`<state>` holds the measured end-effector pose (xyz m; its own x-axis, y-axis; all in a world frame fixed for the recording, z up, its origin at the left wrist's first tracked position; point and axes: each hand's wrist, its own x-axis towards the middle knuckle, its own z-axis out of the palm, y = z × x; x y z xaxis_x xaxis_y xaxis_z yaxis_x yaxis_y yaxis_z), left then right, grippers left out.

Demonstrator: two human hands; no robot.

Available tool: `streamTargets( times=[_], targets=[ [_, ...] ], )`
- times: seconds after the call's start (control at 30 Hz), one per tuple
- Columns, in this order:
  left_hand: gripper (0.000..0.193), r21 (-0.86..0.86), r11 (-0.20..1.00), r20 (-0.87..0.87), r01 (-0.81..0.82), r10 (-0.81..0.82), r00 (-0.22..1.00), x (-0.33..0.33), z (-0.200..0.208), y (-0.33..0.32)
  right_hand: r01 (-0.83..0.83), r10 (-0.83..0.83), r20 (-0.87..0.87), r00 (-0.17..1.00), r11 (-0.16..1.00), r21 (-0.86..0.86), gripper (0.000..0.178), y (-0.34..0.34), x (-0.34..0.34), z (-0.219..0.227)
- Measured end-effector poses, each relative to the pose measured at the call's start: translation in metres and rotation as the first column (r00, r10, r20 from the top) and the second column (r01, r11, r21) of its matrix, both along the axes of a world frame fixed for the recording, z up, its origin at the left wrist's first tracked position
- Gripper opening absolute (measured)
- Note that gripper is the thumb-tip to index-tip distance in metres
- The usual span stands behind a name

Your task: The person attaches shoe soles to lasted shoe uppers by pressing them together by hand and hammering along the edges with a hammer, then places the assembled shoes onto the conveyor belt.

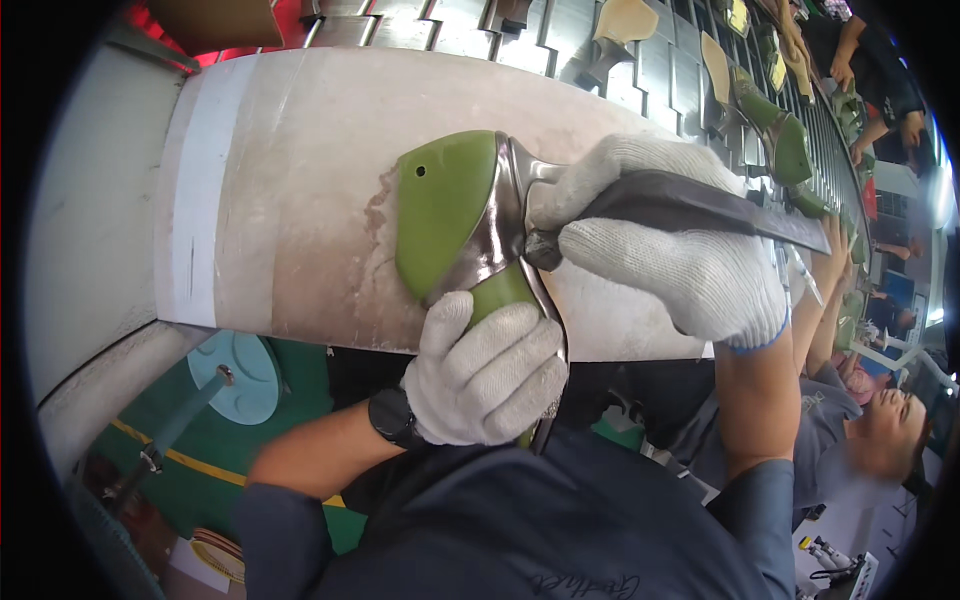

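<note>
A green shoe last [446,205] with a small hole lies over the table edge, covered partly by a shiny bronze shoe upper [493,245]. My left hand [488,372], in a white knitted glove, is closed over its lower part, near my body. My right hand [665,240], gloved too, grips a long dark tool with a tapering flat end [690,205] that points right. A dark rounded knob [543,250] shows beneath the right fingers, close against the upper. Whether the knob belongs to the tool I cannot tell. The glove hides part of the shoe's right side.
The worn beige table [320,190] has a white strip at its left. Beyond it runs a slatted metal conveyor [520,45] with several lasts and beige soles [628,20]. At right a co-worker [850,430] sits close. A round light-blue stool [235,378] stands below left.
</note>
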<state>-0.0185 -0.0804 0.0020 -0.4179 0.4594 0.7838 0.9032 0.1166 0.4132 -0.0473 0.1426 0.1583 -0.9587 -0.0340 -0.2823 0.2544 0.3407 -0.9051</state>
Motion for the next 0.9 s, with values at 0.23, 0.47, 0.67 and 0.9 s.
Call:
streamTargets(
  times=[0.23,0.47,0.67,0.9],
  targets=[
    [0.047,-0.018,1.0,-0.047,0.015,-0.016,0.999,0.003,0.001,-0.001,0.139,-0.114,0.145,0.983,0.975,-0.174,0.022,0.017,0.029,-0.016],
    [0.052,-0.042,0.998,-0.054,0.045,-0.047,0.997,0.005,0.0,-0.003,0.418,-0.426,0.083,0.901,0.8,-0.431,0.027,-0.022,0.134,-0.015],
    [0.053,-0.006,1.0,-0.068,0.019,-0.02,0.997,0.009,0.0,0.006,0.546,-0.819,-0.274,0.504,0.548,-0.634,0.037,-0.07,0.158,0.004],
    [0.088,-0.065,0.998,-0.17,0.005,-0.016,0.985,-0.001,0.005,0.008,0.335,-0.439,-0.236,0.867,0.864,-0.377,0.02,-0.032,0.122,-0.032]
  ],
)
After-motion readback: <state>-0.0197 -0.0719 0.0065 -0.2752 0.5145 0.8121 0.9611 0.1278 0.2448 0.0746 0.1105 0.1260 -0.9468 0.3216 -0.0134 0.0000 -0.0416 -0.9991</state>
